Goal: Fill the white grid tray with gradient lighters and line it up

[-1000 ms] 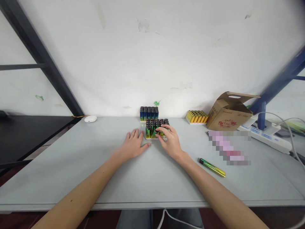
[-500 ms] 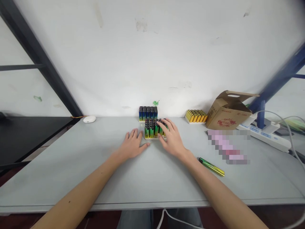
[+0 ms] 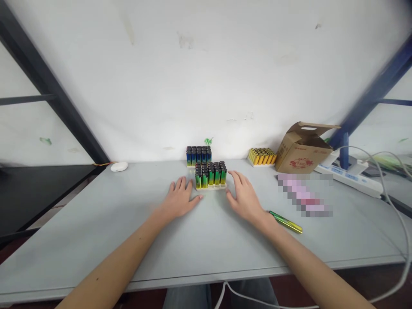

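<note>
Several green-yellow lighters with black tops (image 3: pixel 210 175) stand upright in a pale tray (image 3: pixel 216 187) at the middle of the table. My left hand (image 3: pixel 180 198) lies on the table at the tray's left, fingers spread, holding nothing. To the right of the tray, my right hand (image 3: pixel 243 195) rests with fingers apart and nothing in it, its fingertips close to the tray's right end. Directly behind stands a group of blue lighters (image 3: pixel 198 155). Loose green-yellow lighters (image 3: pixel 286 222) lie beside my right forearm.
Yellow lighters (image 3: pixel 262 156) fill another tray near the wall, next to an open cardboard box (image 3: pixel 301 152). A power strip (image 3: pixel 350 179) with white cables and a blurred pink item (image 3: pixel 299 191) are at the right. A white case (image 3: pixel 119 166) sits at the back left.
My right hand has moved right, off the tops of the green-yellow lighters, to the table beside the tray. My left hand has stayed in place. The view has shifted slightly.
</note>
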Demonstrator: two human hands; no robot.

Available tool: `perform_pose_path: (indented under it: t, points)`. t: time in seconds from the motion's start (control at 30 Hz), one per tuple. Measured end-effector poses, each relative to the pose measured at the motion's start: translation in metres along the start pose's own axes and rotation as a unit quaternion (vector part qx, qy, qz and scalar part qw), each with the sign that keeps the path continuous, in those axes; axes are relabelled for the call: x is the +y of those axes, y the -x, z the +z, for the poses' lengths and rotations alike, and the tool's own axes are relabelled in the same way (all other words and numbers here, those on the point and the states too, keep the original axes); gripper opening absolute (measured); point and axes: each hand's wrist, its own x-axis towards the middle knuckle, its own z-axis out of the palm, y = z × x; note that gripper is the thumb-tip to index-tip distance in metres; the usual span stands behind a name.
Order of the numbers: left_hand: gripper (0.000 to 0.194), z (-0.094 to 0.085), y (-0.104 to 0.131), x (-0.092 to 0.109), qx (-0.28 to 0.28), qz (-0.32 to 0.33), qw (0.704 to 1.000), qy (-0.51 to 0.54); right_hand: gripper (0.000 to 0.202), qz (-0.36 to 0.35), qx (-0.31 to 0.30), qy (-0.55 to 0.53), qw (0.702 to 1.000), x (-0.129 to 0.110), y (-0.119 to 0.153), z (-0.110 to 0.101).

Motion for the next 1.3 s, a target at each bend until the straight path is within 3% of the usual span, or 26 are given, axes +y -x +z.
perform_pose_path:
  t: [0.2,0.33,0.43,0.53,0.67,0.8,0.93,1.13,1.2,1.3]
  points:
    - [0.083,-0.003,0.001,0.001,-0.006,0.0,1.0,0.003,0.065,0.062,-0.069,0.161,0.983,-0.002,0.084,-0.014]
    - [0.084,-0.003,0.001,0.001,-0.013,-0.006,1.0,0.005,0.073,0.079,-0.112,0.173,0.975,0.001,0.103,-0.023]
    - [0.083,-0.003,0.001,0.0,-0.014,-0.005,1.0,0.01,0.07,0.092,-0.154,0.154,0.972,0.002,0.085,-0.022]
    - [0.083,-0.003,0.001,0.0,-0.013,-0.003,1.0,0.012,0.066,0.127,-0.172,0.121,0.969,0.013,0.047,-0.017]
    - [0.083,-0.004,0.001,-0.001,-0.017,-0.004,1.0,0.021,0.069,0.183,-0.138,0.057,0.972,0.043,-0.009,-0.003]
    - [0.083,-0.005,0.002,0.0,-0.009,0.005,0.999,0.035,0.07,0.127,-0.074,0.015,0.989,0.063,-0.045,0.02]
    - [0.081,-0.004,0.003,-0.001,0.001,0.008,0.999,0.045,0.064,0.116,-0.047,-0.015,0.992,0.059,-0.059,0.039]
    - [0.081,-0.002,0.002,-0.002,0.006,0.007,0.999,0.045,0.053,0.071,0.118,-0.083,0.987,0.058,-0.063,0.04]
    - [0.081,-0.001,0.002,-0.003,0.008,0.008,0.999,0.045,0.047,0.063,0.12,-0.057,0.989,0.066,-0.061,0.037]
    - [0.083,0.0,0.001,-0.003,0.005,0.003,0.999,0.045,0.041,0.069,0.059,0.004,0.996,0.079,-0.056,0.036]
